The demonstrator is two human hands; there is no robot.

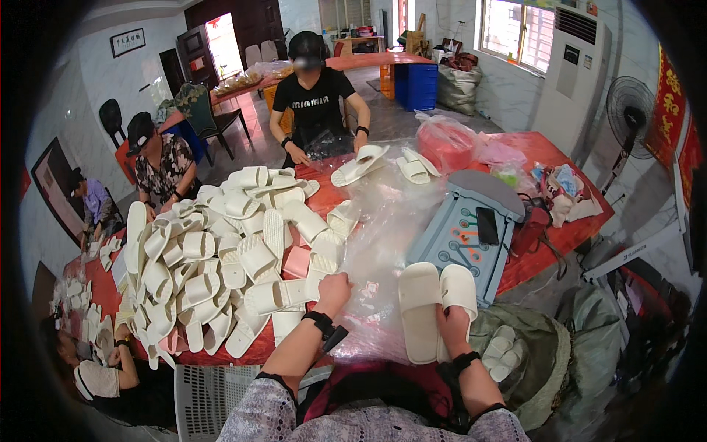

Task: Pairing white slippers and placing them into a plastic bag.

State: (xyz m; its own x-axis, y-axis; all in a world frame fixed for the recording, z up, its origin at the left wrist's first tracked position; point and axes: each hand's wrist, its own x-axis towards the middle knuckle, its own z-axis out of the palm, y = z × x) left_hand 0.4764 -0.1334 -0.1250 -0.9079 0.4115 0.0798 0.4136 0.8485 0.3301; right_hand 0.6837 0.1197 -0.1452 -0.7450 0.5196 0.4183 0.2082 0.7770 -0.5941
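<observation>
Left grip [333,286]: my fingers are curled together on a white rubber slipper [276,295] at the pile's near edge.
Right grip [451,323]: clamped on a pair of white rubber slippers [434,298], held upright just beside clear plastic bags [383,236].
Desk [567,228]: red, carrying the pile.

White tiled walls [88,81] and a grey floor [390,118] — daylight enters through a barred window [515,29], beside a tall air conditioner [567,70] and standing fan [630,110].
</observation>
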